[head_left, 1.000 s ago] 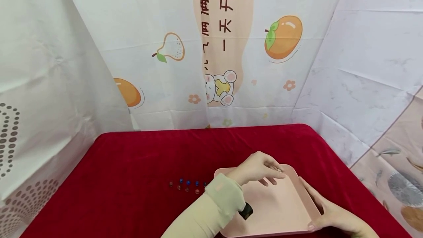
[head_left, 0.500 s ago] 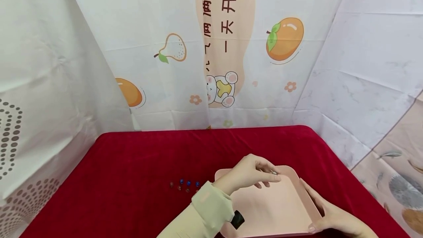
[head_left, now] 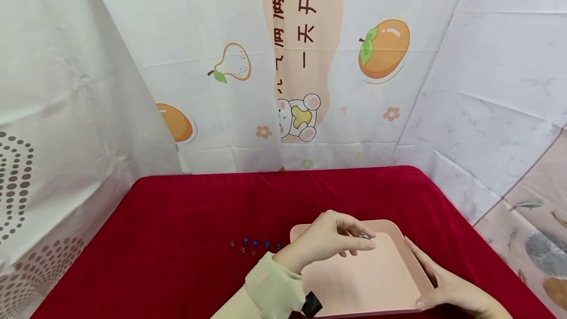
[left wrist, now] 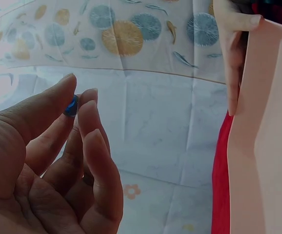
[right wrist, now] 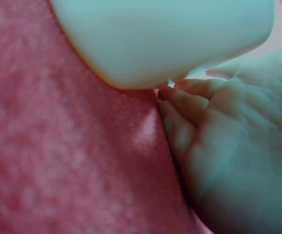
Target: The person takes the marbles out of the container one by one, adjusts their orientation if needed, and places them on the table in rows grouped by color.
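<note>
My left hand (head_left: 332,238) is over the back part of a pink tray (head_left: 376,279), pinching a small blue marble (left wrist: 71,106) between thumb and forefinger. In the left wrist view its other fingers are bent below the marble. On the tray's right side, my right hand (head_left: 447,287) grips the front corner. Its thumb lies on the rim and its fingers run along the outer wall. The right wrist view shows the fingers (right wrist: 185,100) close under the tray's curved side (right wrist: 170,44), at the cloth.
Left of the tray, several blue marbles (head_left: 255,243) and several reddish-brown ones (head_left: 243,249) lie in two loose rows on the red cloth (head_left: 177,220). The left sleeve (head_left: 274,284) crosses the tray's front left corner. Printed curtains (head_left: 221,112) hang behind the table.
My left hand has drawn back a little to the left and turned, so the marble at its fingertips shows more clearly. The right hand and the tray have stayed in place.
</note>
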`<action>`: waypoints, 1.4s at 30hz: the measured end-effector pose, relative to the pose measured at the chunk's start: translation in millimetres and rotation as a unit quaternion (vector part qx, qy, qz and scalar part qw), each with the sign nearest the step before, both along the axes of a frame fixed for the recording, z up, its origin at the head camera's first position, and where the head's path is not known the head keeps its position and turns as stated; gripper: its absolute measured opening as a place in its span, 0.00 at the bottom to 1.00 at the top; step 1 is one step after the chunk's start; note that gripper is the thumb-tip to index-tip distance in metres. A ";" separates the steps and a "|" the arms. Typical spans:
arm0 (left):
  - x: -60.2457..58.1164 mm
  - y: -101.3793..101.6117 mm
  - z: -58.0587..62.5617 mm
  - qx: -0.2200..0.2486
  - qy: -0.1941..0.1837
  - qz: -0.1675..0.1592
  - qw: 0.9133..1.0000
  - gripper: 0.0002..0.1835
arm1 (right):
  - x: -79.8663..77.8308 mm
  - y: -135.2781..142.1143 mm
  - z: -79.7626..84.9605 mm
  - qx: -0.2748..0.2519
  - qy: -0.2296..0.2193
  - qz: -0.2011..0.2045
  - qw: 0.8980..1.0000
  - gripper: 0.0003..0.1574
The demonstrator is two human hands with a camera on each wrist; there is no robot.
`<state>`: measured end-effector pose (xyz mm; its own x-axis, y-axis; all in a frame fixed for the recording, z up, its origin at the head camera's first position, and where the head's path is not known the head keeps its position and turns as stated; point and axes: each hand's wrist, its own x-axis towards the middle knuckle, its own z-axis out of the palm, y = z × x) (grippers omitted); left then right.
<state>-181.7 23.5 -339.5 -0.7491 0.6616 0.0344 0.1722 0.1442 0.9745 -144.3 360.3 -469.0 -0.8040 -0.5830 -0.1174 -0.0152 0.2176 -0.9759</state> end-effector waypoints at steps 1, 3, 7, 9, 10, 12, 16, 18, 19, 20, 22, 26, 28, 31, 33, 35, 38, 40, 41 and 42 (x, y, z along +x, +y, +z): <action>1.8 -1.6 0.4 0.003 0.002 -0.001 1.000 0.09 | -0.4 -0.1 -0.4 -0.002 -0.002 0.000 1.000 0.71; 5.1 -5.2 0.9 0.009 0.004 -0.001 1.000 0.09 | -0.6 -0.5 -1.3 -0.008 0.000 0.005 1.000 0.70; 9.3 -12.9 0.3 0.015 0.008 0.006 1.000 0.09 | -0.3 -0.7 -0.6 -0.002 0.002 0.002 1.000 0.70; 10.5 -16.0 -0.1 0.016 0.007 0.007 1.000 0.10 | 0.0 -0.7 0.4 0.008 0.001 -0.004 1.000 0.70; 11.2 -17.5 -0.4 0.017 0.008 0.008 1.000 0.10 | 0.0 -0.6 0.8 0.014 -0.001 -0.007 1.000 0.69; 12.7 -20.2 -1.2 0.018 0.009 0.007 1.000 0.10 | -0.1 -0.5 1.1 0.020 -0.002 -0.007 1.000 0.68; 16.6 -27.2 -3.9 0.013 0.012 0.018 1.000 0.09 | -0.3 -0.5 -0.2 0.005 -0.004 0.005 1.000 0.68; 18.3 -31.3 -5.5 0.007 0.011 0.028 1.000 0.09 | -0.5 -0.3 -1.0 -0.001 0.000 0.009 1.000 0.68; 18.9 -33.4 -6.2 0.006 0.009 0.032 0.999 0.09 | -0.6 0.0 -1.3 -0.001 0.001 0.010 1.000 0.68; 19.5 -35.6 -6.8 0.005 0.007 0.036 0.999 0.09 | -0.7 0.3 -1.5 0.000 0.004 0.009 1.000 0.69; 20.2 -40.0 -7.5 0.006 0.005 0.038 0.999 0.09 | -0.9 0.9 -1.9 0.004 0.007 0.009 1.000 0.69; 20.0 -48.7 -8.4 0.017 0.006 0.034 0.999 0.09 | -1.2 1.8 -3.0 0.001 0.016 0.012 1.000 0.68; 19.8 -52.7 -8.9 0.020 0.009 0.035 0.999 0.09 | -1.4 1.7 -3.1 0.000 0.014 0.013 1.000 0.68; 19.3 -58.6 -9.7 0.018 0.012 0.043 0.999 0.09 | -1.6 1.7 -3.0 0.000 0.012 0.014 1.000 0.68; 18.6 -62.9 -10.2 0.017 0.015 0.049 0.999 0.09 | -1.5 1.6 -2.0 0.003 0.007 0.012 1.000 0.68; 17.0 -67.8 -10.8 0.016 0.022 0.053 0.998 0.09 | -1.4 1.6 -1.4 0.005 0.004 0.011 1.000 0.68; 14.3 -76.5 -11.9 0.015 0.035 0.060 0.997 0.09 | -1.3 1.6 -0.9 0.004 0.001 0.010 1.000 0.68; 12.5 -83.2 -12.5 0.012 0.041 0.066 0.997 0.10 | -1.5 1.4 -1.1 0.002 0.010 0.012 1.000 0.69; 11.5 -86.9 -12.4 0.011 0.046 0.070 0.996 0.10 | -1.6 1.3 -1.3 0.000 0.013 0.013 1.000 0.69; 10.6 -91.1 -12.2 0.010 0.051 0.074 0.996 0.10 | -1.8 1.1 -1.6 -0.001 0.015 0.014 1.000 0.69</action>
<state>-171.1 -67.6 -351.7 -0.8308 0.5418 0.1272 0.2482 0.1563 0.9560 -146.2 361.4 -470.6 -0.7906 -0.6054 -0.0917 -0.0512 0.2145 -0.9754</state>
